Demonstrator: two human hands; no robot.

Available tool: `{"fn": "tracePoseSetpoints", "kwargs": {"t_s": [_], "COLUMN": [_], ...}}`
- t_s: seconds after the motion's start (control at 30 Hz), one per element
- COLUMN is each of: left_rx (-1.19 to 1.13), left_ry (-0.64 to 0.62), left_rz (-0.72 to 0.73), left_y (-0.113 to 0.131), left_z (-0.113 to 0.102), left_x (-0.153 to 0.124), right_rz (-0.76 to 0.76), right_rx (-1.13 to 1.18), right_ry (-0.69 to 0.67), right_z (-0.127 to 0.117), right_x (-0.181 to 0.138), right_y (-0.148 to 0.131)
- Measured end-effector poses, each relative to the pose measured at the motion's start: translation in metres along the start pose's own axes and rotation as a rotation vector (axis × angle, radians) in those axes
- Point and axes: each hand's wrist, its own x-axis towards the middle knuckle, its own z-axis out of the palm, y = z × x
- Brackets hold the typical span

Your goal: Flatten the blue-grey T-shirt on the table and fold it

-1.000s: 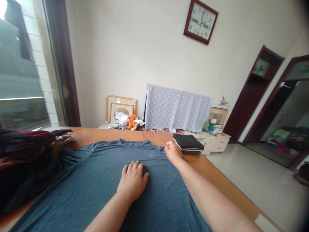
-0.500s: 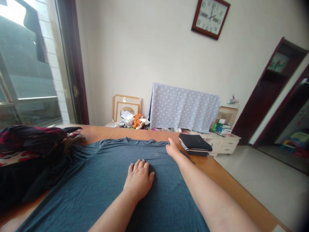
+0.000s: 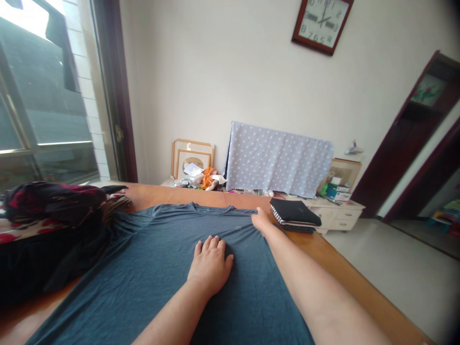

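One wooden table [image 3: 154, 194], largest item noted, extends from the person toward the far wall. Next in size: a blue-green shirt [image 3: 161, 268], laid out on the tabletop, collar toward the far end, body lightly wrinkled. Heap of dark clothes [image 3: 53, 239], some red and floral patches, on the person's left; the shirt's sleeve on that side runs up to it. Beyond the table I see a grey-blue polka-dot cloth [image 3: 278, 160] draped near the wall, and a white cabinet [image 3: 339, 215] with drawers just right of it. Square wall clock [image 3: 323, 26] above, brown frame, top cut off from view. Folded stack [image 3: 294, 213], black on top, striped edge below, sits on the table near the right hand.

Hands: left hand [image 3: 211, 268] palm down on the shirt's chest, fingers extended and slightly parted, gripping nothing. Right hand [image 3: 260, 220] at the shirt's shoulder, fingers curled closed on the fabric, creases running toward them; exact fingertip placement hidden. Smallest: a faint chest print [image 3: 238, 227], between the two hands, too small to read
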Motion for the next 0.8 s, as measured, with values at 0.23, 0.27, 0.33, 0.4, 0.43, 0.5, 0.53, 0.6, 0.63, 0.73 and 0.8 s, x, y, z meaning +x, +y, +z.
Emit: {"fn": "tracePoseSetpoints", "kwargs": {"t_s": [0.23, 0.27, 0.33, 0.4, 0.43, 0.5, 0.53, 0.6, 0.63, 0.73, 0.8], "left_rx": [-0.01, -0.009, -0.01, -0.012, -0.013, -0.014, -0.014, -0.016, -0.018, -0.024, -0.024], "left_ry": [-0.006, -0.009, -0.018, -0.025, -0.024, -0.014, -0.006, 0.005, 0.004, -0.014, -0.025], "left_rz": [0.0, -0.002, -0.01, -0.014, -0.014, -0.009, -0.005, 0.001, 0.003, -0.006, -0.011], "left_y": [0.001, 0.001, 0.001, 0.001, 0.001, 0.0, 0.0, 0.0, 0.0, 0.0, 0.0], "left_z": [-0.002, -0.002, -0.003, -0.002, -0.002, -0.001, 0.0, 0.001, 0.001, -0.001, -0.002], "left_x": [-0.001, -0.001, -0.001, -0.001, -0.001, -0.001, -0.001, -0.001, -0.001, -0.001, -0.001], "right_rz": [-0.13, -0.146, -0.162, -0.162, -0.16, -0.166, -0.178, -0.216, -0.235, -0.265, -0.259], "right_rx": [-0.056, -0.07, -0.103, -0.138, -0.153, -0.172, -0.176, -0.174, -0.17, -0.16, -0.158], "right_ry": [-0.069, -0.093, -0.131, -0.146, -0.143, -0.129, -0.126, -0.139, -0.152, -0.169, -0.14], "right_z": [0.011, 0.015, 0.022, 0.027, 0.029, 0.032, 0.033, 0.036, 0.038, 0.037, 0.03], "right_x": [-0.001, -0.001, -0.001, 0.0, 0.001, 0.003, 0.003, 0.002, 0.001, -0.001, -0.003], "right_y": [-0.03, -0.033, -0.037, -0.04, -0.042, -0.045, -0.047, -0.051, -0.052, -0.053, -0.05]}}
